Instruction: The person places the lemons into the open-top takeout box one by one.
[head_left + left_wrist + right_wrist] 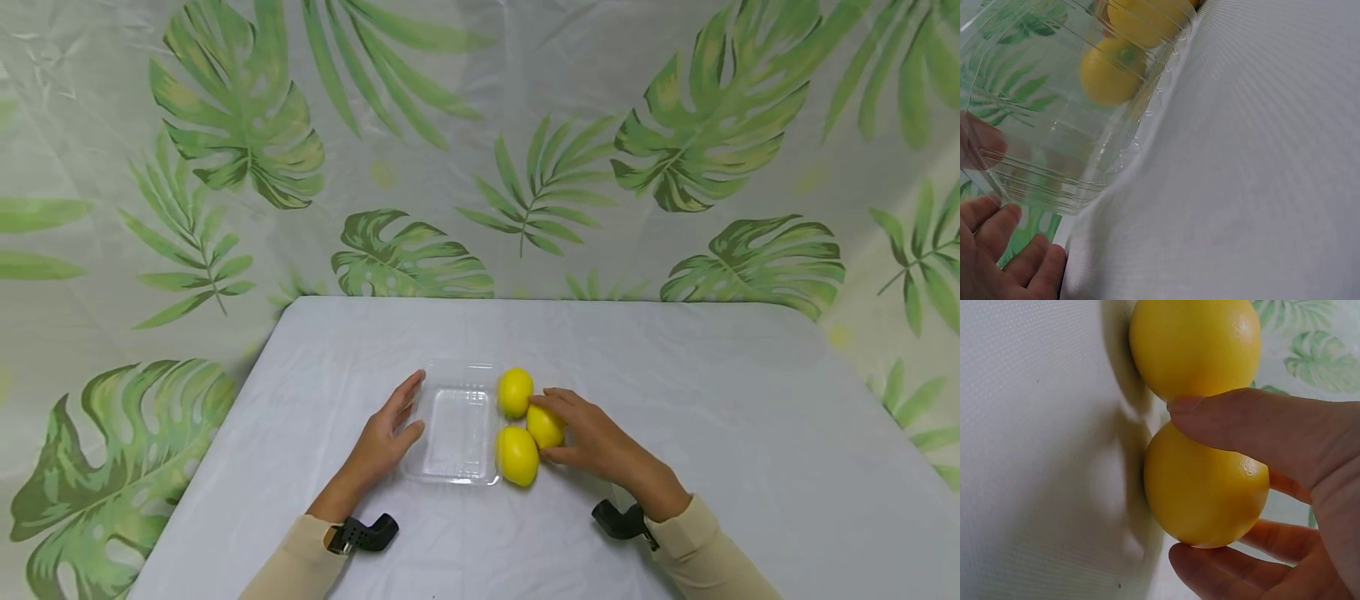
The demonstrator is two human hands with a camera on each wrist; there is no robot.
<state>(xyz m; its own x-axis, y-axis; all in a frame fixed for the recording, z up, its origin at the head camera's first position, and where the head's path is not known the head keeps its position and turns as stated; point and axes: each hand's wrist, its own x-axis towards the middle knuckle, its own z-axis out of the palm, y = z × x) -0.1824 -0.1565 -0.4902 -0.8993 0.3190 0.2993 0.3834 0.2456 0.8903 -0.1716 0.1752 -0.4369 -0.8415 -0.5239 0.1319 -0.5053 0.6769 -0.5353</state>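
Three yellow lemons stand close together on the white table: a far lemon (516,392), a near lemon (518,457) and a right-hand lemon (545,427). My right hand (600,437) holds this last lemon (1207,484) from the right, its thumb on one side and its fingers curled at the other. The thumb also overlaps the neighbouring lemon (1194,344) in the right wrist view. A clear plastic container (460,479) sits left of the lemons. My left hand (382,437) lies along its left edge, fingers loose and fingertips (1007,219) right at the plastic wall.
A white cloth covers the table (652,358). Behind it hangs a curtain (540,50) printed with green leaves. Each wrist wears a black camera mount, the left mount (363,533) and the right mount (622,521).
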